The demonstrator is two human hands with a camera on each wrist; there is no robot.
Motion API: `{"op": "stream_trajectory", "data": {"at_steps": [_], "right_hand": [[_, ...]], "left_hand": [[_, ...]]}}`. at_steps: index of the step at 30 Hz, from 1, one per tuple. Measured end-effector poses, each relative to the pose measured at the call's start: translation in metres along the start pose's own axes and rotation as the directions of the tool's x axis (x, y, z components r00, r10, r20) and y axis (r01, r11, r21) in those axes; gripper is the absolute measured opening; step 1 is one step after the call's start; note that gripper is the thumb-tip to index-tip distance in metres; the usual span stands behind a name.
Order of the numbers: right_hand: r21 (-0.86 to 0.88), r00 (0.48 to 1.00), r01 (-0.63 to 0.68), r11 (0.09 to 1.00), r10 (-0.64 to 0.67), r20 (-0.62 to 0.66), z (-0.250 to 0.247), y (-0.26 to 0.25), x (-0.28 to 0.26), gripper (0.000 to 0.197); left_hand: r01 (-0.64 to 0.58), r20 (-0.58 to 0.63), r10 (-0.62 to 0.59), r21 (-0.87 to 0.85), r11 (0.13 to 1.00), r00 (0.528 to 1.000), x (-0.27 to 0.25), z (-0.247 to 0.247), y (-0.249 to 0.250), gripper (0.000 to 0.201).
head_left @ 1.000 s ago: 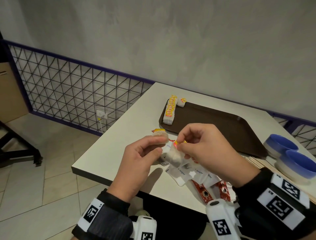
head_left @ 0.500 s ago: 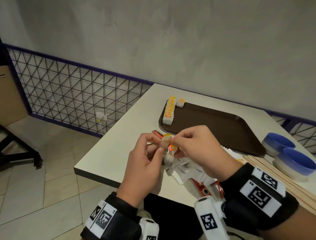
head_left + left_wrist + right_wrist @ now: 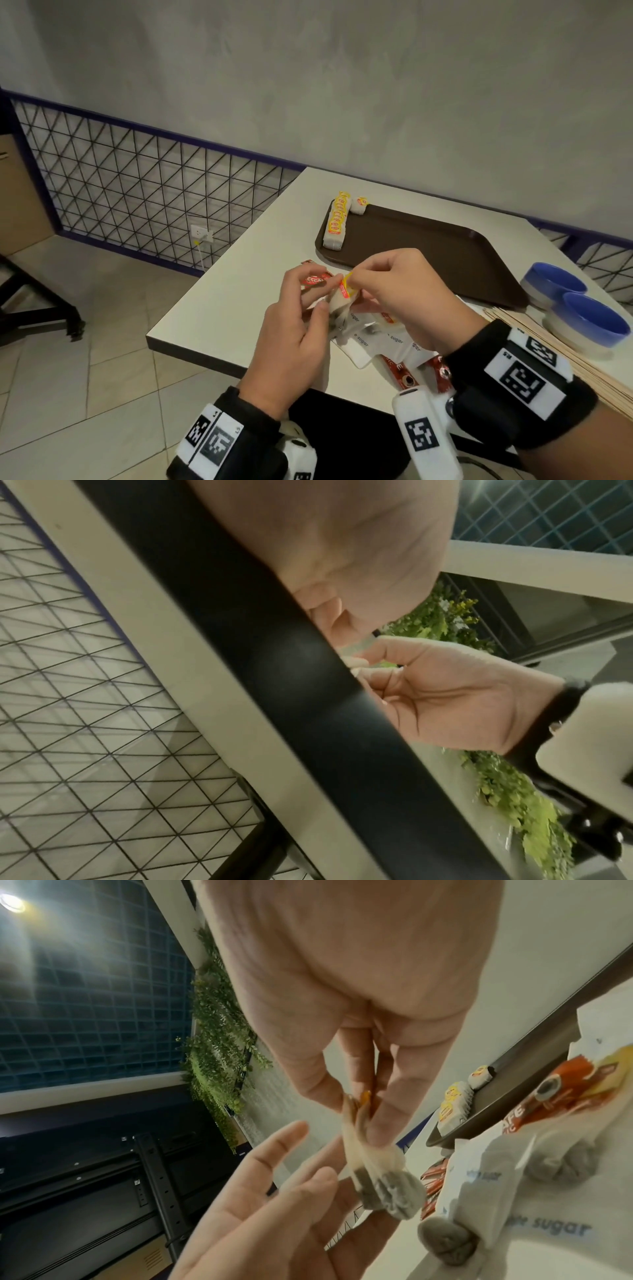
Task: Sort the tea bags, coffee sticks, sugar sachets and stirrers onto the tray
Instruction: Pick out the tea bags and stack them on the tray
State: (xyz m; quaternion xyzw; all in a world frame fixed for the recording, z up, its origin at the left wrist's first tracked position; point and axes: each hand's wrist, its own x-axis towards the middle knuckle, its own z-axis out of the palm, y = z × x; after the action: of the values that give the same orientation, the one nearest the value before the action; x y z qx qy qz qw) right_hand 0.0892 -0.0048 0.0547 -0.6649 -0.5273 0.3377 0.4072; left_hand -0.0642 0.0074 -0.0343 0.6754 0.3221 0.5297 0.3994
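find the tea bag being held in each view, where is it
Head: tea bag at centre, between left hand and right hand.
Left wrist: not visible; table edge hides it.
Right wrist: centre, hanging from the right hand's fingertips.
Shared landmark: the right hand.

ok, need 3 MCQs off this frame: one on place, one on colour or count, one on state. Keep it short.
1. Where is the row of yellow-labelled tea bags?
A. on the brown plastic tray's left edge
B. in a bowl
C. on the floor

2. What colour are the two round bowls inside?
A. green
B. blue
C. red

3. What is the right hand doing?
A. lying flat on the table
B. pinching a paper tea bag by its top
C. gripping a stirrer

Key: 1 A, the row lies along the tray's left rim; 2 B, both insides show blue; 3 B, right wrist view shows fingertips closed on the bag's top.
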Motion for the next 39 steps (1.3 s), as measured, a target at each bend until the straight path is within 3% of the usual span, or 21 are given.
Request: {"op": "stream_trajectory", "data": {"at_steps": [4,8,11,16,22,29,35,39], "right_hand": [[0.053,0.999,0.022,0.998,-0.024,0.039,-0.005,0.001,-0.001,0.018],[0.079,0.993,0.071,0.994,-0.078,0.087,-0.008,-0.001,-0.002,0.014],[0.031,0.985,0.125,0.992,-0.128,0.112,-0.007,-0.001,-0.001,0.011],[-0.093,0.971,0.210,0.973,-0.195,0.141,-0.006,0.001,0.005,0.011],[-0.119,0.945,0.286,0.951,-0.260,0.198,-0.009,-0.001,0.006,0.007],[-0.132,0.938,0.318,0.939,-0.292,0.187,-0.011,0.004,0.009,0.029],[-0.224,0.919,0.357,0.907,-0.298,0.259,-0.016,0.003,0.014,0.028],[-0.198,0.931,0.316,0.928,-0.263,0.253,-0.018,0.006,0.016,0.029]], "left_hand": [[0.100,-0.036,-0.113,-0.253,0.962,0.993,0.007,-0.005,0.001,0.037],[0.245,0.053,-0.246,-0.421,0.874,0.968,0.015,-0.012,-0.001,0.031],[0.299,0.090,-0.288,-0.412,0.861,0.954,0.019,-0.015,-0.001,0.027],[0.243,0.064,-0.236,-0.341,0.908,0.970,0.018,-0.013,-0.001,0.019],[0.177,0.004,-0.185,-0.308,0.935,0.983,0.017,-0.010,-0.001,0.017],[0.184,-0.022,-0.201,-0.313,0.932,0.979,0.017,-0.009,-0.005,0.017],[0.207,0.061,-0.199,-0.201,0.957,0.978,0.016,-0.008,0.000,0.017],[0.173,0.024,-0.171,-0.198,0.965,0.985,0.014,-0.006,0.001,0.015]]}}
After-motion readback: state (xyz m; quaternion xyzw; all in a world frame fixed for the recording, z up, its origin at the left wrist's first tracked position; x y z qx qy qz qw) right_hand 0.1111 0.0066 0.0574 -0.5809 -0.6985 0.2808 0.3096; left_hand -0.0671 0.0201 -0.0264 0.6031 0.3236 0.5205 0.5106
